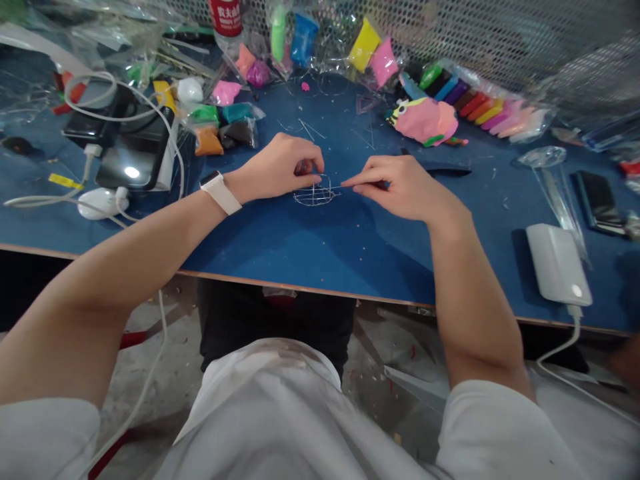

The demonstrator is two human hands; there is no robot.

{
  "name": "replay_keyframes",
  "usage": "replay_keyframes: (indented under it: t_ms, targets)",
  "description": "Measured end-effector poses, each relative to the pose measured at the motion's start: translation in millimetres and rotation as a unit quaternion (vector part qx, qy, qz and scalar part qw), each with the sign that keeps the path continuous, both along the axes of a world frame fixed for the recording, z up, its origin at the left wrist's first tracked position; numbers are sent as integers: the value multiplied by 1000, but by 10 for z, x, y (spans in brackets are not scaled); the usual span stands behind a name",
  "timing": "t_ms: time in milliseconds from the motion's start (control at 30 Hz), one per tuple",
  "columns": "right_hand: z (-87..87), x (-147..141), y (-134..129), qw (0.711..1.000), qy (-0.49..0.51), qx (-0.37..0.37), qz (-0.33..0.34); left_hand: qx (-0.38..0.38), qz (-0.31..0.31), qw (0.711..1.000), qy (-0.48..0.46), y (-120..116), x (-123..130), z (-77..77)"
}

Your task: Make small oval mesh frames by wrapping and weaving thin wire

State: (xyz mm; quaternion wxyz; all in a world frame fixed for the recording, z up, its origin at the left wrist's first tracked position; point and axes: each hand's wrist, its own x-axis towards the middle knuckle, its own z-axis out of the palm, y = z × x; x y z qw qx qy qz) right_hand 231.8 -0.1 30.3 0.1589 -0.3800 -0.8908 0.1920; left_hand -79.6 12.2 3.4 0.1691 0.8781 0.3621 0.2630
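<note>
Pinched shut, my left grip holds the top edge of a small wire mesh frame that lies flat on the blue bench, fingertips curled over its far rim. My right grip is closed too, thumb and forefinger squeezing a thin wire whose free end reaches the right side of the frame. The frame sits between my two hands, near the middle of the bench and well back from its front edge.

On my left wrist I wear a white watch band. Beyond the right hand lies a pink clay figure with green and yellow trim, and past it a row of clay sticks in a clear packet. Small bags of coloured clay sit beyond my left hand, with more bags along the back against a mesh screen. At the left a dark phone rests among white cables. On the right, near the front edge, a white power bank lies with a cable plugged into it, and another dark phone lies further right.
</note>
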Motion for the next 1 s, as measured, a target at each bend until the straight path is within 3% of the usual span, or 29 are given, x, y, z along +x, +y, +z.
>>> replay_keyframes:
  t_ms: [267, 633, 867, 1000]
  targets:
    - [11, -149, -99, 1000, 10, 14, 7, -116, 9, 991, -70, -4, -62, 61]
    - [78, 187, 73, 998, -36, 41, -44, -84, 2, 994, -74, 39, -90, 49]
    - [-8, -63, -35, 1000, 0, 4, -13, -99, -4, 992, -75, 24, -93, 14]
    - [-33, -150, -57, 1000, 12, -1, -6, -103, -8, 991, -85, 17, -90, 94]
